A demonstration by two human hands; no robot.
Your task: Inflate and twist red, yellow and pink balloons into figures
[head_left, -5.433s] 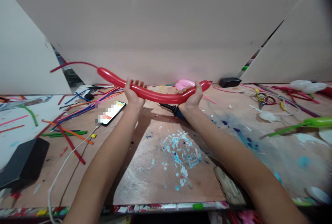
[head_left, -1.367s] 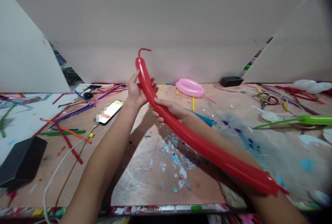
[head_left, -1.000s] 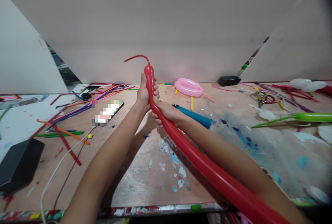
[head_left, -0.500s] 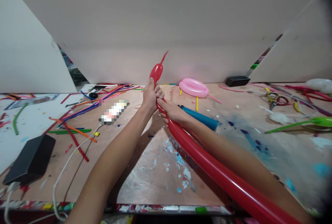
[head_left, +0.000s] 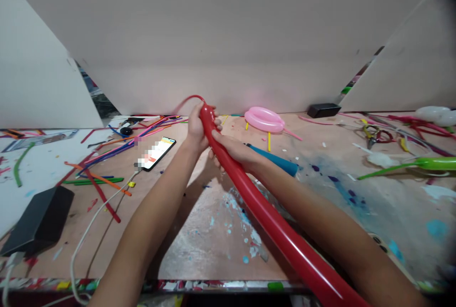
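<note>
A long red modelling balloon runs from the lower right edge up to my two hands at the middle. My left hand is wrapped round its far end, just below the thin uninflated tail, which curves off to the left. Lower on the same balloon, my right hand grips it with the thumb on top; its fingers are partly hidden underneath. Behind my right hand lies a blue hand pump. A pink twisted balloon loop rests farther back.
Loose uninflated balloons, a lit phone on a white cable and a dark block lie to the left. Scissors, a green balloon and a black box sit to the right. White panels stand behind.
The narrow twisted-looking neck between my hands has gone, and the balloon is now evenly full there. Both hands moved slightly left, and the tail swung from upright to the left.
</note>
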